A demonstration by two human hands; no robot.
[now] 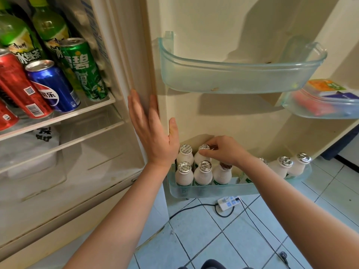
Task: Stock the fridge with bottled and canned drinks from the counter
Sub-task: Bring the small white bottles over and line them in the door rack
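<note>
From the head view, the right hand [223, 150] has its fingers [210, 142] clamped on the shiny cap of a small white bottle [197, 159]. It stands in the back row, near the left end of the bottom door shelf [213, 188], likely being set in straight. The left hand [153, 133] lies flat on the fridge frame [124, 55], fingers straight, maybe to stay steady. Other white bottles [203, 175] crowd close around, so room is tight. Cans [52, 86] stand on the inside shelf
</note>
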